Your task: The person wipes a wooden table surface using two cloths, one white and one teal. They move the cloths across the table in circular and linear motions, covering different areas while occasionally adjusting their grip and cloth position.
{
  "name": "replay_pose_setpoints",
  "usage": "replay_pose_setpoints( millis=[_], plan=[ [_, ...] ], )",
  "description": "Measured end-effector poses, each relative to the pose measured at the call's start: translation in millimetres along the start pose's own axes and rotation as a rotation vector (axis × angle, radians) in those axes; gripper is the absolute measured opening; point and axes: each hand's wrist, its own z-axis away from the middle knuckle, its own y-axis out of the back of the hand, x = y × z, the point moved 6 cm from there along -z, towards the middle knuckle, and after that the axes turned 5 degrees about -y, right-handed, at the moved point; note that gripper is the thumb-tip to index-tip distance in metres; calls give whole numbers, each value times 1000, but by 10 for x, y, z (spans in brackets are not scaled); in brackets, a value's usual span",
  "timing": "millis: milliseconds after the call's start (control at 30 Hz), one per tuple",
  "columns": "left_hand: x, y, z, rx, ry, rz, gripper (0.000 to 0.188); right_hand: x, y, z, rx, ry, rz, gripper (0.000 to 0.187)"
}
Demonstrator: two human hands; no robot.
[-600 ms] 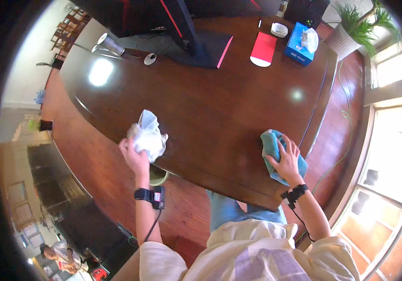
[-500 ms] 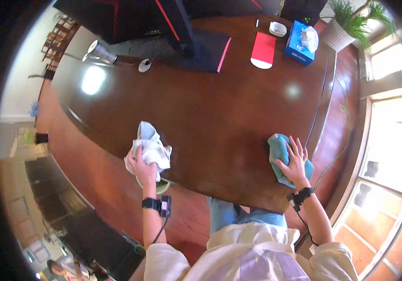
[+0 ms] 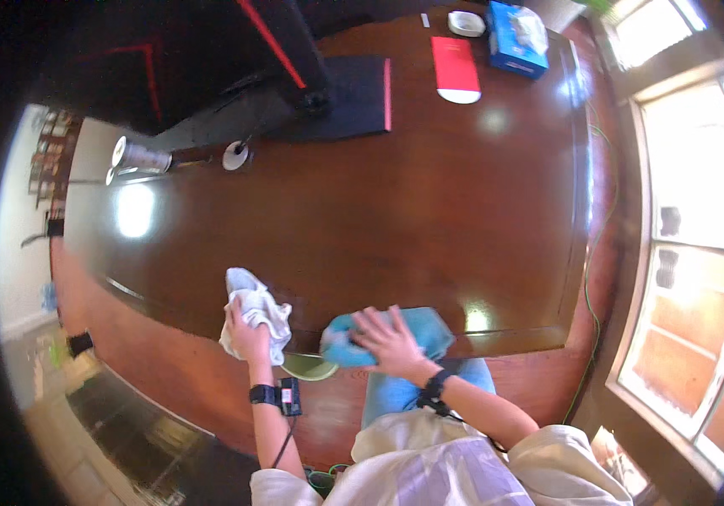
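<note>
One white cloth (image 3: 276, 317) is bunched in your left hand (image 3: 250, 341) at the near edge of the tabletop (image 3: 362, 228), fingers curled into it; can't tell where the thumb sits. Your right hand (image 3: 391, 344) is laid over the teal cloth (image 3: 429, 327), also by that edge, fingers spread on top. Both look light, soft and pretty much unbreakable. White one's probably floppy, so grab a thick bunch mid-cloth. Teal looks thicker, so I'd go palm flat, or take an end.
</note>
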Motion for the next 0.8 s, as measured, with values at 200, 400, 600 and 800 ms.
replay_pose_setpoints(
  millis=[200,400,600,800],
  plan=[
    [-65,-144,-299,112,-25,-106,76,2091,788,1910,812,-1040,15,92],
    [-49,-44,-220,117,-89,-162,81,2623,859,2140,1107,-1388,152,70],
    [42,-80,-341,102,-112,-143,83,2532,1685,90,947,-1246,53,93],
    [28,-39,-334,127,-99,-132,80,278,926,-1464,571,-319,-82,91]
  ],
)
